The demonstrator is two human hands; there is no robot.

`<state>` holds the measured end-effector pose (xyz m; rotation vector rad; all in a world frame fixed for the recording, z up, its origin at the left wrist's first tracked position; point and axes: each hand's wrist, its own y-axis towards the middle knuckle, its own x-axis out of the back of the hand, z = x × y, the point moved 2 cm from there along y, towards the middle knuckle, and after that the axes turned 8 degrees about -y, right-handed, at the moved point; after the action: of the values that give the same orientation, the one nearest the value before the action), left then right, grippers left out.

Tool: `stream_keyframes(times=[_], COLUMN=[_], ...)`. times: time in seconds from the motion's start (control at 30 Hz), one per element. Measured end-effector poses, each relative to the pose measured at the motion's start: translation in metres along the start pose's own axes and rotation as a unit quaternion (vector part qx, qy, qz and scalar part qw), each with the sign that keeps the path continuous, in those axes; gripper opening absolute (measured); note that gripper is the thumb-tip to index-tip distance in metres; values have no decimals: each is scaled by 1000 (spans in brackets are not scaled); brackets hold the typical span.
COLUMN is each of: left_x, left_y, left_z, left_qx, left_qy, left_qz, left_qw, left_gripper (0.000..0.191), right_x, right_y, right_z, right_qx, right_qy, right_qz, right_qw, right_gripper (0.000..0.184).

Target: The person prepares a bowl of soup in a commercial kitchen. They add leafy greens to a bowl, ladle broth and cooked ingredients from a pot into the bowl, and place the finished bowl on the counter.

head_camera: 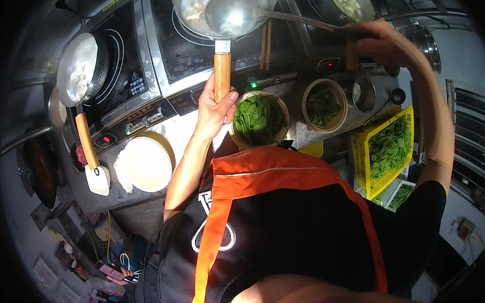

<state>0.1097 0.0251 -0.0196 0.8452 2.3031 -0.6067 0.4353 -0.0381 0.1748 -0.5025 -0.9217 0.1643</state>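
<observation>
My left hand [218,106] grips the wooden handle of a metal wok [189,11] at the top middle, which holds soup with pieces of food. Over that wok is the round bowl of a steel ladle [233,13]. Its long handle runs right to my right hand [377,40], whose fingers are closed around the end. Just below my left hand and to its right stands a bowl of green leaves [259,118]. A second bowl, with fewer leaves [323,105], is further right. Wooden chopsticks [266,45] lie beside the middle wok.
A wok with pale food [80,69] tilts on the left cooktop; another wok [347,4] is at the upper right. A white bowl [149,163], a steel pot [364,94] and a yellow basket of greens [363,166] stand nearer. At lower left, another person's hand [120,276] holds a phone.
</observation>
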Motion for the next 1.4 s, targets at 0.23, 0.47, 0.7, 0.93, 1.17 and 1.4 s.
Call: stream_keyframes(times=[0.23, 0.47, 0.7, 0.93, 1.17, 1.4], left_x=[1, -2, -3, -2, -1, -3], left_y=[1, 1, 3, 1, 2, 1], left_z=[0, 0, -1, 1, 2, 1], left_qx=[19, 21, 21, 12, 19, 7], left_qy=[-4, 5, 10, 7, 13, 1], left_qz=[5, -7, -4, -6, -7, -1], left_qw=[1000, 1000, 1000, 1000, 1000, 1000], left_gripper=[56, 54, 55, 56, 53, 51], right_x=[-20, 9, -24, -50, -61, -62], right_y=[-2, 6, -5, -10, 17, 6], right_z=[-3, -17, -27, -2, 32, 44], right_qx=[10, -1, 85, 80, 30, -8], right_qy=[451, 294, -182, -6, 79, 236], right_qz=[108, -95, -415, -244, -137, -25], right_qw=[886, 951, 887, 967, 987, 971], right_gripper=[40, 27, 40, 42, 42, 33])
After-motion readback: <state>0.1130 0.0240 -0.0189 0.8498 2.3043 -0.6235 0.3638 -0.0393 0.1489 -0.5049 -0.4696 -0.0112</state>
